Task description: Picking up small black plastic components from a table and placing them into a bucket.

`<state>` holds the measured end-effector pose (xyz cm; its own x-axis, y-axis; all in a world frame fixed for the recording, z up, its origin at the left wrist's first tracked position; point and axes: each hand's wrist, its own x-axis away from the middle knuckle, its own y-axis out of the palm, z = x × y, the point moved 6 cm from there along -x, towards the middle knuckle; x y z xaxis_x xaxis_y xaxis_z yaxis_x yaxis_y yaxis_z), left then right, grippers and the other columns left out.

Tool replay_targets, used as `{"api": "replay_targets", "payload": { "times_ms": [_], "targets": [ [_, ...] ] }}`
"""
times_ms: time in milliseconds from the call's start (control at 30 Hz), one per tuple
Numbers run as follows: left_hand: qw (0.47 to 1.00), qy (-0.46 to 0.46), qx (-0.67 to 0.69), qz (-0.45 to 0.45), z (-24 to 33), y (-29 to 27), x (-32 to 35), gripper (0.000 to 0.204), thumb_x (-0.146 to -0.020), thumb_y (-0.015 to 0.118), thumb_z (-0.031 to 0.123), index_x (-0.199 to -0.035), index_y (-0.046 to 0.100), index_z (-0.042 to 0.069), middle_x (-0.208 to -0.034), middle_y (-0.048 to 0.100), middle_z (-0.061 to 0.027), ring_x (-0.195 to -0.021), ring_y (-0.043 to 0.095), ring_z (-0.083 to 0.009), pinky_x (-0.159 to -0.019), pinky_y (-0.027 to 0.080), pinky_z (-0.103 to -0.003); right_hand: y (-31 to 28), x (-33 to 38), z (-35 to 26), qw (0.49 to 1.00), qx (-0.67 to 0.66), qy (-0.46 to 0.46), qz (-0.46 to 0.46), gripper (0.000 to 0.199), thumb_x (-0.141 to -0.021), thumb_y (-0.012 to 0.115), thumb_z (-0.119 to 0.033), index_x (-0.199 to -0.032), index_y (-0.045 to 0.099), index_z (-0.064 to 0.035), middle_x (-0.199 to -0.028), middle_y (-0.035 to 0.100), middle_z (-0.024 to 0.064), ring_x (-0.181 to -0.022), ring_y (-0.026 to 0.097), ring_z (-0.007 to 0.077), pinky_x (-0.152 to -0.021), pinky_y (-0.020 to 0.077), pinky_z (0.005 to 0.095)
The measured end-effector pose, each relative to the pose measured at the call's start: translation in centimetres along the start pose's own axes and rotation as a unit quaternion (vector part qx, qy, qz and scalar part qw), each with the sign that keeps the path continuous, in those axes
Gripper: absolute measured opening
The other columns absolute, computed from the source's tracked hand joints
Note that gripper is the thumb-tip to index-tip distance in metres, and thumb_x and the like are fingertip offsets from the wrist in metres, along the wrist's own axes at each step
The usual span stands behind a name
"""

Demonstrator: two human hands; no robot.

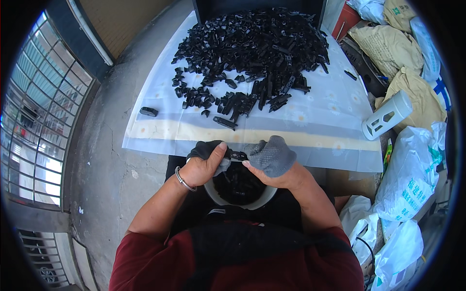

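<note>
Black part [238, 155] | between left hand [209, 157], right hand [272, 159] | near table edge [335, 164]

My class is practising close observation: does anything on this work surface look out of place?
A chunky black piece lies alone at the left of the pale cover and a thin black piece at its right, both apart from the main heap, so they look stray.

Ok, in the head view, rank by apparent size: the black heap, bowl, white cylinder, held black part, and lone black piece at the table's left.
1. Black heap
2. Bowl, partly hidden
3. White cylinder
Held black part, lone black piece: too alike to rank; the first is partly covered.
</note>
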<state>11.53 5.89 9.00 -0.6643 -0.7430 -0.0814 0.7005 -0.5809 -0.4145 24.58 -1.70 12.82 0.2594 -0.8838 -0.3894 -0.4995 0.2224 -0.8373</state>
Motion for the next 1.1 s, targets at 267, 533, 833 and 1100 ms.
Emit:
{"api": "replay_targets", "payload": {
  "times_ms": [267,533,833,1100],
  "targets": [
    [0.994,0.071,-0.086,0.01,1.2,0.1,0.1,0.032,-0.092,0.038,0.022,-0.073,0.054,0.0,-0.064,0.054,-0.02,-0.061,0.05,-0.039,-0.056,0.041,-0.041,2.4,0.1,-0.6,0.998,0.042,-0.037,0.035,0.013,-0.074,0.059,-0.018,-0.083,0.061,-0.0094,-0.081,0.061,0.0078,-0.075,0.057,0.0269,-0.066,0.0447,0.0365],
    [0.968,0.029,-0.248,-0.036,-0.4,-2.1,0.0,0.033,-0.09,0.038,0.026,-0.078,0.058,0.002,-0.074,0.058,-0.0212,-0.071,0.055,-0.0385,-0.064,0.044,-0.044,3.0,-1.4,0.1,0.999,-0.019,0.02,-0.029,0.02,-0.074,0.057,-0.019,-0.092,0.062,-0.01,-0.09,0.061,0.0092,-0.083,0.057,0.0283,-0.073,0.0447,0.0384],
    [0.849,0.046,-0.522,0.069,-3.7,-4.6,-7.3,0.027,-0.078,0.05,0.012,-0.102,0.061,0.018,-0.096,0.059,-0.012,-0.081,0.06,-0.0282,-0.067,0.049,-0.039,6.3,-6.1,3.5,0.993,0.109,0.04,0.035,0.019,-0.077,0.051,-0.013,-0.091,0.064,-0.013,-0.092,0.062,0.0098,-0.085,0.057,0.0287,-0.074,0.0455,0.0384],
    [0.932,0.149,-0.314,0.099,-3.3,-5.1,-4.5,0.022,-0.076,0.051,0.01,-0.095,0.061,0.007,-0.085,0.061,-0.0151,-0.073,0.06,-0.0311,-0.068,0.048,-0.039,2.7,-3.2,5.1,0.981,0.158,0.111,-0.026,0.017,-0.075,0.052,-0.01,-0.086,0.065,-0.0105,-0.086,0.062,0.0103,-0.085,0.057,0.0287,-0.075,0.0454,0.0384]
  ]
}}
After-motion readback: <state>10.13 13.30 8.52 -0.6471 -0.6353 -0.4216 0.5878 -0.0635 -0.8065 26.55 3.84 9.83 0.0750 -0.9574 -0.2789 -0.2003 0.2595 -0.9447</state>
